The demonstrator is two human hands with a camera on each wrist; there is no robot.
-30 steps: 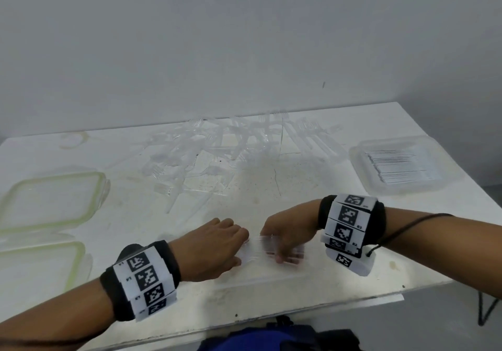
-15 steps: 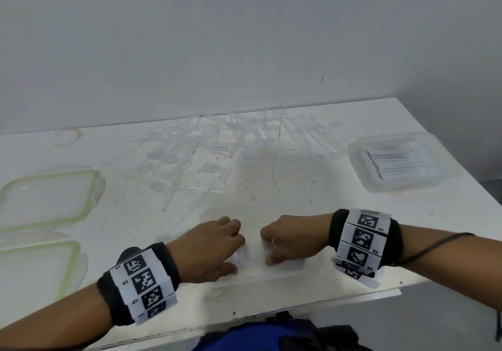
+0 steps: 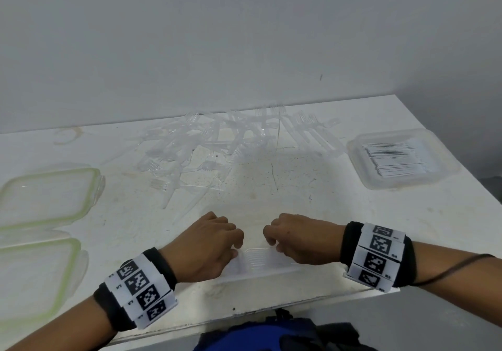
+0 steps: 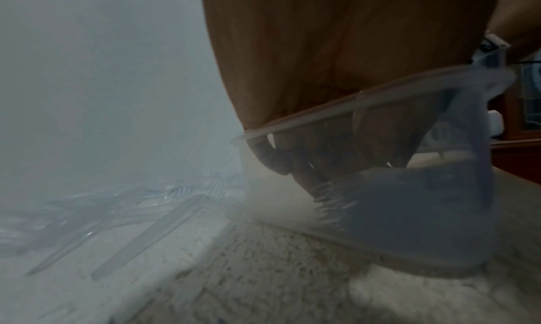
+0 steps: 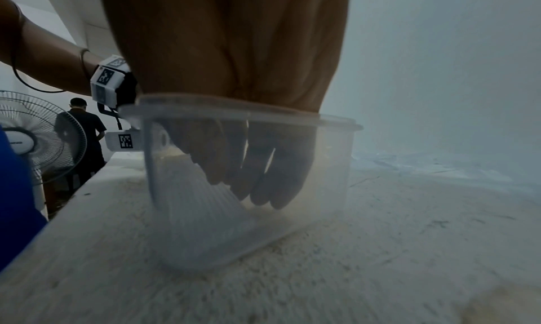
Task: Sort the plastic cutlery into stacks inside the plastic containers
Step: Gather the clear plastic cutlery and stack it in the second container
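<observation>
A clear plastic container (image 3: 274,270) sits near the table's front edge. Inside it lies a stack of clear plastic cutlery (image 3: 255,259). My left hand (image 3: 237,250) reaches down into the container and grips the stack's left end; my right hand (image 3: 273,244) grips its right end. The left wrist view shows fingertips (image 4: 304,178) on the ribbed stack (image 4: 333,201) behind the container wall (image 4: 409,236). In the right wrist view, fingers (image 5: 263,185) point down against the stack (image 5: 202,204) inside the container (image 5: 333,167). A loose pile of clear cutlery (image 3: 217,144) lies farther back.
A second container (image 3: 445,160) holding stacked cutlery stands at the right. Two clear lids with green seals (image 3: 81,201) (image 3: 68,274) lie at the left. The table's front edge (image 3: 271,310) is close behind my wrists. A fan (image 5: 38,139) and a person (image 5: 82,130) stand off the table.
Both hands have settled lower with the stack and drawn slightly apart, so more of the stack shows between them. The right forearm has swung outward to the right.
</observation>
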